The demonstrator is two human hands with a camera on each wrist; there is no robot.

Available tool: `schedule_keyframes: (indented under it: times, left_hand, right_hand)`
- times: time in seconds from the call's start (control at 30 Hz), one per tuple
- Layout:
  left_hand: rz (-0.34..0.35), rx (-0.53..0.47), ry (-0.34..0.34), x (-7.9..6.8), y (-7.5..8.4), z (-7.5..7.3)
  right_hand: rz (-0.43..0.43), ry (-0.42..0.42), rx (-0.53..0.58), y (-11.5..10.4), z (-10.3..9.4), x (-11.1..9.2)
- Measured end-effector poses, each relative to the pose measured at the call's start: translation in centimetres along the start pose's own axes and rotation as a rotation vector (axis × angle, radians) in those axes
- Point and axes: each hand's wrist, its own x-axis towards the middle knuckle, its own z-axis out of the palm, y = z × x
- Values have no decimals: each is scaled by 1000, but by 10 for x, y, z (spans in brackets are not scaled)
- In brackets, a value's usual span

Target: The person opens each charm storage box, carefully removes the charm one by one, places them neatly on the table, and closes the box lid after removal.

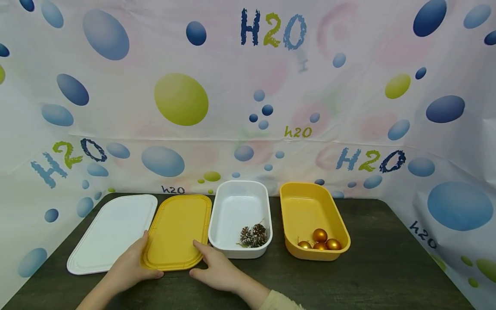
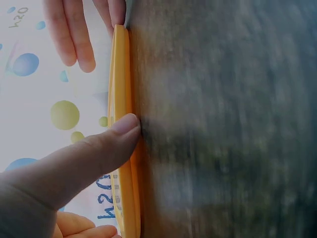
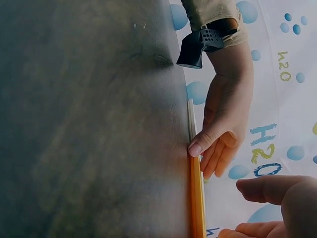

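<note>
A yellow lid (image 1: 179, 232) lies flat on the dark table in the head view. My left hand (image 1: 133, 266) is at its near left corner, thumb along the front edge and fingers by the left side. The left wrist view shows that thumb (image 2: 116, 138) touching the lid's rim (image 2: 124, 79). My right hand (image 1: 218, 269) is at the near right corner, its index finger reaching over the lid's right edge and its thumb spread apart. In the right wrist view, the right thumb (image 3: 262, 189) stands off the lid's edge (image 3: 197, 198).
Left of the yellow lid lies a white lid (image 1: 116, 230). A white container (image 1: 236, 215) with pine cones (image 1: 258, 234) stands to its right. Farther right, a yellow container (image 1: 308, 206) holds several golden balls (image 1: 320, 235). A patterned sheet (image 1: 224, 86) hangs behind the table.
</note>
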Motion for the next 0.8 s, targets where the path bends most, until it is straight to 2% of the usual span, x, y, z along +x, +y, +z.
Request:
schedule_keyframes:
  times: [0.17,0.3,0.47,0.63,0.8]
  left_hand:
    - [10,5,19,-2,2,1]
    - [46,14,72,-5,9,1]
    - [76,0,142,-9,31,0]
    - [74,-77,156,-9,57,1]
    - [177,-175,160,-6,70,11]
  right_hand:
    - [3,5,-17,0,-1,-2]
    - [-4,8,-12,-1,-2,-5]
    - [-41,1,-12,-3,-2,-10]
    - [-67,-35,-31,-7,-6,-17]
    - [-44,-80,-50,-12,-15,-30]
